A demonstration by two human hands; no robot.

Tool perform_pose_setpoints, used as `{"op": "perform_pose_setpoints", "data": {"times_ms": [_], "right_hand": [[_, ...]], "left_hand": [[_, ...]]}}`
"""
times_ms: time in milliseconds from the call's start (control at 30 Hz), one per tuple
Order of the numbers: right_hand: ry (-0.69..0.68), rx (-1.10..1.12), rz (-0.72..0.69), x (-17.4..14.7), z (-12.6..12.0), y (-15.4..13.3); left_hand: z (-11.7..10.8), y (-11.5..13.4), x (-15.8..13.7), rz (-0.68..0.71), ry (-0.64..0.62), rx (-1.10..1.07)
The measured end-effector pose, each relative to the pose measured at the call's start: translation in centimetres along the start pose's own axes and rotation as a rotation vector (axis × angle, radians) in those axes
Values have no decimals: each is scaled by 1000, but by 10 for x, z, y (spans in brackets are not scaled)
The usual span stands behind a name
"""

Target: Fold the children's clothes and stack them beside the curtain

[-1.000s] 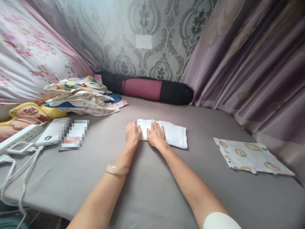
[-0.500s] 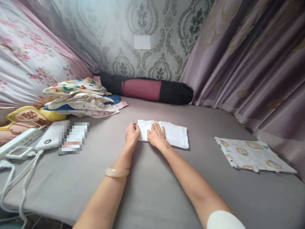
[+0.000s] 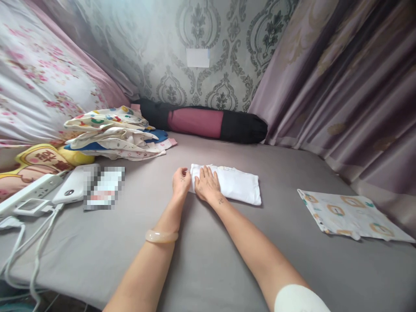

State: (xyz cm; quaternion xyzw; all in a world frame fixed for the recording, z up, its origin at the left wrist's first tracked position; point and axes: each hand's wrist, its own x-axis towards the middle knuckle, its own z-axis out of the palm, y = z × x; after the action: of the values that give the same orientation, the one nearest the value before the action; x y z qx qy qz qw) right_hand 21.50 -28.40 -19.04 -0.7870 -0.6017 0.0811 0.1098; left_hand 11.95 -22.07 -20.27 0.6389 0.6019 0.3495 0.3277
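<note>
Head view: a folded white rectangular cloth (image 3: 240, 186) lies flat on a grey sheet-covered bed (image 3: 201, 260), near the middle. The right hand (image 3: 207, 184) rests palm-down on its left part, fingers extended and slightly spread. The left hand (image 3: 181, 184) is at its left end, fingers curled; whether they pinch the fabric, I cannot tell. To smooth it well, I judge, light, even pressure from the right palm should suit, with the left hand steadying that end so the layers don't skew. Bare sheet lies all around the cloth, widest towards the flat, pale printed cloth (image 3: 354, 214) on the right. Behind stands off a black-and-maroon fabric roll (image 3: 195, 122); leftward, a white rectangular power bank (image 3: 76, 184) and its cables sit near the bed's front edge.
</note>
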Motion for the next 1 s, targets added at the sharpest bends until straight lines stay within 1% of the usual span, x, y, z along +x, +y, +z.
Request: {"op": "perform_pose_setpoints", "data": {"times_ms": [200, 267, 400, 467, 533, 633, 767, 933, 1000], "right_hand": [[-41, -13, 23, 2, -5, -2], [-22, -22, 18, 3, -6, -5], [67, -16, -62, 6, -5, -17], [59, 1, -101, 8, -3, -23], [19, 12, -131, 10, 0, -26], [-35, 12, -146, 11, 4, -28], [-50, -1, -151, 10, 4, -26], [-108, 35, -164, 10, -4, -25], [-89, 52, -162, 8, -9, -20]], "left_hand": [[-2, -2, 3, -33, 72, -182], [-2, -2, 4, -57, 97, -240], [0, -3, 9, -107, 153, -332], [1, -4, 11, -116, 174, -361], [2, -6, 12, -118, 181, -383], [4, -9, 13, -107, 182, -421], [6, -10, 12, -82, 184, -473], [7, -6, 11, -29, 141, -480], [7, -3, 10, 27, 118, -439]]}}
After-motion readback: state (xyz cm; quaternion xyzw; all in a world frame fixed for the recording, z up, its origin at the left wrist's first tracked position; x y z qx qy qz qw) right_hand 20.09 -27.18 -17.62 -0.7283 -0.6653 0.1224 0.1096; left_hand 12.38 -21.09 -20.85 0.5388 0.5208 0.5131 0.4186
